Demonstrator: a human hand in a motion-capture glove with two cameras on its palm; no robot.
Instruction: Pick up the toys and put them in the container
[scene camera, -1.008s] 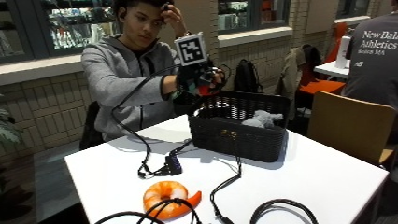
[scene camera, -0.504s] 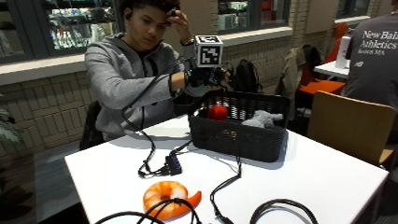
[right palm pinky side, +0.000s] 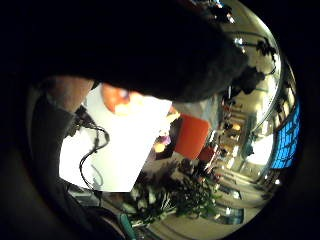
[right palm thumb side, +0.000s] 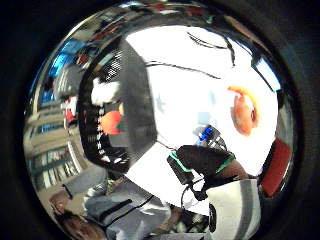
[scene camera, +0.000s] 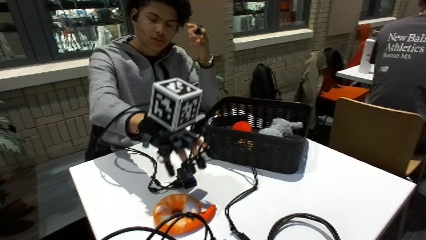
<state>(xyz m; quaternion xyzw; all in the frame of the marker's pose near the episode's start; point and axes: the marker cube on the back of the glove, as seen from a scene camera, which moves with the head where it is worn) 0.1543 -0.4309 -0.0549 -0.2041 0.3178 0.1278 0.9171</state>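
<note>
A black woven basket (scene camera: 256, 142) stands at the back of the white table (scene camera: 333, 185). Inside it lie a red toy (scene camera: 241, 126) and a grey plush toy (scene camera: 279, 128). An orange toy (scene camera: 178, 212) lies near the table's front edge. My gloved right hand (scene camera: 174, 142) hovers over the table, left of the basket and above and behind the orange toy, its fingers hanging down and holding nothing. The thumb side palm view shows the basket (right palm thumb side: 132, 100) with the red toy (right palm thumb side: 111, 122) in it, and the orange toy (right palm thumb side: 245, 111) out on the table.
Black cables (scene camera: 239, 210) trail across the table in front of the basket and over the orange toy. A wooden chair (scene camera: 376, 132) stands at the right side. The person's bare hand (scene camera: 198, 32) is raised by the head.
The hand let the red toy go into the basket, then came away from it, down and forward toward the orange toy.
</note>
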